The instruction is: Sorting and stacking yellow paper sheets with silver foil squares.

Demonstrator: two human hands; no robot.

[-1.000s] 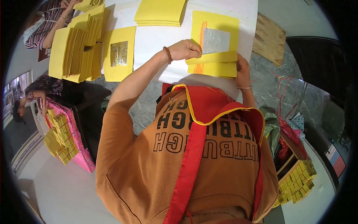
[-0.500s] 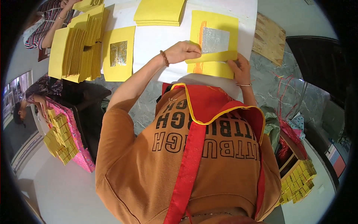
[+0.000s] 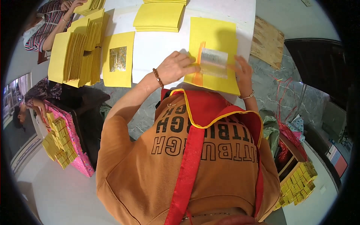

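Just right of the middle, the bent left hand [image 3: 174,68] and blurry right hand [image 3: 244,75], whose grips I cannot tell, are at the sides of a yellow sheet [image 3: 217,35], now opened out to show more silver patch [image 3: 214,63], with a yellow pile [image 3: 157,15] farther off, top middle.

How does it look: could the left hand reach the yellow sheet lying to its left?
Probably yes: only white tabletop shows between the left hand and that yellow sheet, and nothing covers it. The fingers would first have to leave the orange strip.
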